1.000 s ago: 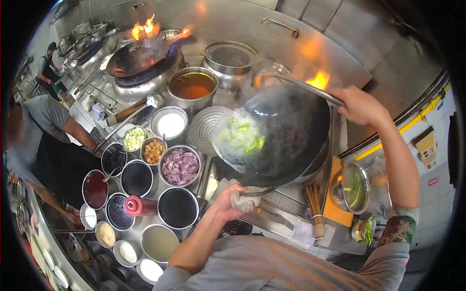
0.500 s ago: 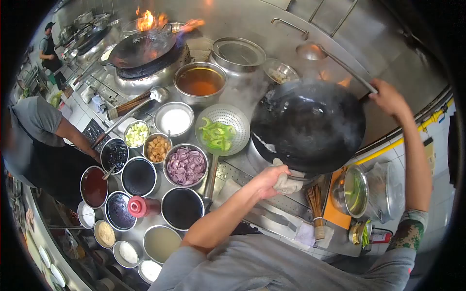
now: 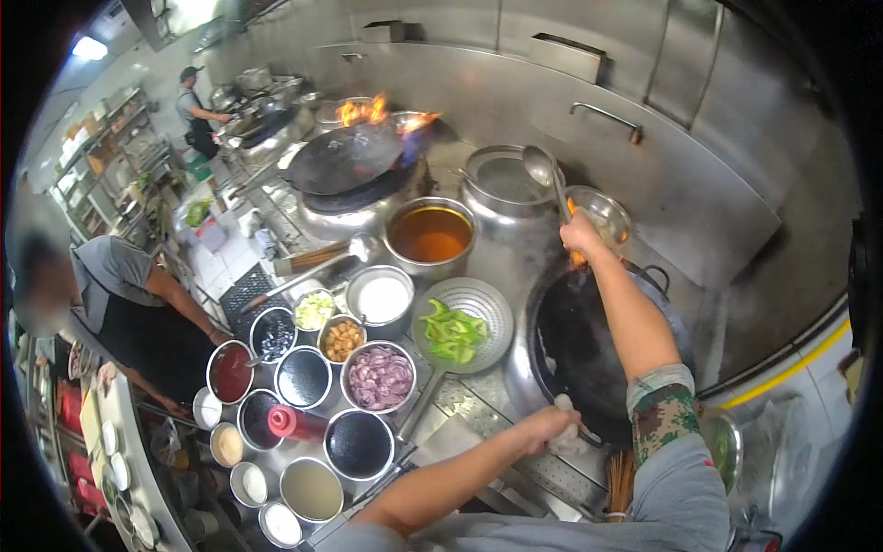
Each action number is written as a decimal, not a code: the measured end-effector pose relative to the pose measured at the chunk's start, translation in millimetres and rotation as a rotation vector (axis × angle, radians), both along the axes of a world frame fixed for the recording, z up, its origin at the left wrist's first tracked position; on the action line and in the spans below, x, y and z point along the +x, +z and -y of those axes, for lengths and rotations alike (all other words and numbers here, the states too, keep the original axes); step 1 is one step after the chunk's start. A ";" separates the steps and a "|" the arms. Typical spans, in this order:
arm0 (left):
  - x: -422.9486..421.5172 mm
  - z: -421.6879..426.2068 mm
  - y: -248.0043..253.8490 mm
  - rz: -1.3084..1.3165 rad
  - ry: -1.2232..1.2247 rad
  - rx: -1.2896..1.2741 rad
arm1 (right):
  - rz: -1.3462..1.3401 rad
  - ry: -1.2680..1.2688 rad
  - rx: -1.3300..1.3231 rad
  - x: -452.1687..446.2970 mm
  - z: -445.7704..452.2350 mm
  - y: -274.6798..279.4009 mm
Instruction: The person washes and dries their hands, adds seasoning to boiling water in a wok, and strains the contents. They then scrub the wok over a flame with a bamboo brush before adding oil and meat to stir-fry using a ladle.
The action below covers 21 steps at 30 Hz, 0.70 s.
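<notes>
My left hand (image 3: 550, 429) is closed around a light cloth (image 3: 570, 436) at the near rim of a dark wok (image 3: 584, 340), which rests on the stove. My right hand (image 3: 581, 232) grips the handle of a metal ladle (image 3: 541, 167), its bowl raised near a lidded pot (image 3: 509, 179). My right forearm hides part of the wok. Left of the wok, a perforated strainer (image 3: 497, 308) holds green pepper pieces (image 3: 452, 332). Behind the strainer stands a pot of orange-brown liquid (image 3: 430, 235).
Bowls of sliced onion (image 3: 380, 375), white powder (image 3: 381, 296) and dark liquid (image 3: 359, 443) crowd the left, with a red bottle (image 3: 296, 424). Flames rise behind a second wok (image 3: 345, 161). A co-worker (image 3: 138, 304) stands left, another person (image 3: 197, 115) farther back. A bamboo brush (image 3: 620, 483) is near the front.
The green pieces went from the wok into the strainer. The wok, tilted earlier, now lies on the stove. My right hand and ladle have moved left, and the view has shifted.
</notes>
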State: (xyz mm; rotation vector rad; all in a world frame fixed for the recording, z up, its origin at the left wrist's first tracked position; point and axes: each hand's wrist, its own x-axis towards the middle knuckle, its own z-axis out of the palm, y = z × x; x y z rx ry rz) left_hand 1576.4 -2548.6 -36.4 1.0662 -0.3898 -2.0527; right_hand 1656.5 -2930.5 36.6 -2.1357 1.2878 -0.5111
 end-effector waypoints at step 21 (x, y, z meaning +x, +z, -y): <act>79.2 -170.0 -76.0 1.422 -0.130 -0.114 | 1.380 0.286 1.539 -81.4 -213.6 78.5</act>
